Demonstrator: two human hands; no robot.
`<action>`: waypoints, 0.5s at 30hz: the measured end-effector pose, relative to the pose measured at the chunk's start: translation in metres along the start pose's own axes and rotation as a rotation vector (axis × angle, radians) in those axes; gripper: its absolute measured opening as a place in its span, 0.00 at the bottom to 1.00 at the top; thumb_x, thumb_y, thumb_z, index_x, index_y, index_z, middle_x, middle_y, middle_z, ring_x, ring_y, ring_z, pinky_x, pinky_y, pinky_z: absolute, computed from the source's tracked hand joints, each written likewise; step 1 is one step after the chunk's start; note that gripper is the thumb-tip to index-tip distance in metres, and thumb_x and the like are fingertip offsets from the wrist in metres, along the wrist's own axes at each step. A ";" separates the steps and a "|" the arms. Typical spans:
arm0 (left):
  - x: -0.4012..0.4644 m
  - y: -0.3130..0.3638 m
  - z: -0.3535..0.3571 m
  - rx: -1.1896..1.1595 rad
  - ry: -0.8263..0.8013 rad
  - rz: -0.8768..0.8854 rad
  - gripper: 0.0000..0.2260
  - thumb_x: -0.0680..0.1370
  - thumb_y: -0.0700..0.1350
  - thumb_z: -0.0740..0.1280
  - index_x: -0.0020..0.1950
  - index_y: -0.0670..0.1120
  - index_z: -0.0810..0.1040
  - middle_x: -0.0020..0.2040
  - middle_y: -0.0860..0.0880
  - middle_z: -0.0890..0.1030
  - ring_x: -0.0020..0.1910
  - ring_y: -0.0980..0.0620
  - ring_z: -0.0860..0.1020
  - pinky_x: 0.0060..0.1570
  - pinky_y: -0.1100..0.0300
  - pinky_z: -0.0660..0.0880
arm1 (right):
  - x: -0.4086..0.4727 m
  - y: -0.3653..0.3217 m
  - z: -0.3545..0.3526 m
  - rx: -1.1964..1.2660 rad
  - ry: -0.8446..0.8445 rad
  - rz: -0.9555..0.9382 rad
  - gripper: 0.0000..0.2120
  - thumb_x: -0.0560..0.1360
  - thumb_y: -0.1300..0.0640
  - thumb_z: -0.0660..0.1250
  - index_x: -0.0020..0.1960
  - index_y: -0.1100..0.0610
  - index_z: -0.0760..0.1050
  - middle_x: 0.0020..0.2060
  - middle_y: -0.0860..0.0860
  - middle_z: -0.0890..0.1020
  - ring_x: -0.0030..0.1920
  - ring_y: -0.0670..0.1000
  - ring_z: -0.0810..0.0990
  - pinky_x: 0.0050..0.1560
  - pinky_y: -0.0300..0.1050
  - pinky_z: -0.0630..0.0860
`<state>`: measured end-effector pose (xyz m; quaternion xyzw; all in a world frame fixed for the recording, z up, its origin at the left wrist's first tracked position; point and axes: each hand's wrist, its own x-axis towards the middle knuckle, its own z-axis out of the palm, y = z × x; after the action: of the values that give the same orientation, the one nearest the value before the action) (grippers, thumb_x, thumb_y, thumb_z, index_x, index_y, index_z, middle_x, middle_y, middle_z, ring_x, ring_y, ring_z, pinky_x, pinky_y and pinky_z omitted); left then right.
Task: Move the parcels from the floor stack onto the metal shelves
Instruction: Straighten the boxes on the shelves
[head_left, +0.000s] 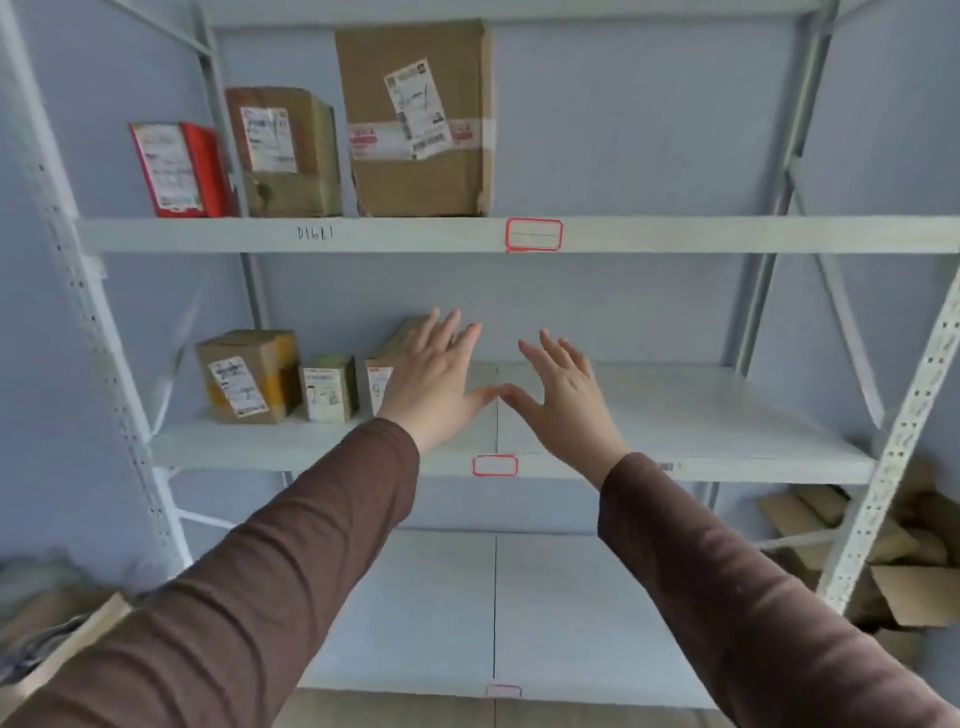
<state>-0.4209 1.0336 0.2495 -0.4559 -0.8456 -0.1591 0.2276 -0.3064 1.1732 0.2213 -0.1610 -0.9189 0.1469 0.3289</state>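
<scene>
Here my left hand (441, 382) and right hand (563, 402) hover spread and empty over the middle shelf (675, 415); shelved parcels, like the small carton (249, 376), sit leftward, leaving room.

Long brown sleeves (291, 545), seemingly knit.

middle shelf (701, 415): right half free | left: three parcels (327, 387), third seemingly behind left hand (441, 374)
</scene>
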 end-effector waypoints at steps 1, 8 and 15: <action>0.009 -0.011 -0.003 0.011 0.009 0.003 0.37 0.81 0.65 0.59 0.83 0.48 0.51 0.84 0.46 0.48 0.82 0.46 0.43 0.80 0.48 0.47 | 0.015 -0.006 0.003 -0.006 0.008 -0.026 0.32 0.80 0.40 0.63 0.80 0.53 0.62 0.81 0.55 0.58 0.81 0.59 0.52 0.78 0.55 0.55; 0.080 -0.101 -0.033 0.050 0.102 0.023 0.35 0.83 0.62 0.58 0.84 0.48 0.48 0.84 0.46 0.46 0.82 0.46 0.41 0.80 0.50 0.44 | 0.121 -0.050 0.017 -0.070 0.086 -0.106 0.31 0.82 0.38 0.58 0.80 0.50 0.59 0.82 0.52 0.56 0.81 0.56 0.49 0.79 0.58 0.55; 0.168 -0.198 -0.073 -0.111 0.203 0.065 0.41 0.82 0.59 0.63 0.83 0.47 0.42 0.84 0.44 0.46 0.82 0.46 0.46 0.80 0.50 0.48 | 0.222 -0.092 0.008 -0.099 0.181 -0.033 0.32 0.82 0.42 0.60 0.81 0.53 0.58 0.80 0.52 0.61 0.79 0.57 0.57 0.76 0.52 0.57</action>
<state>-0.6507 1.0106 0.3878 -0.4767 -0.7927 -0.2437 0.2914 -0.4926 1.1760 0.3732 -0.1747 -0.8941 0.0810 0.4045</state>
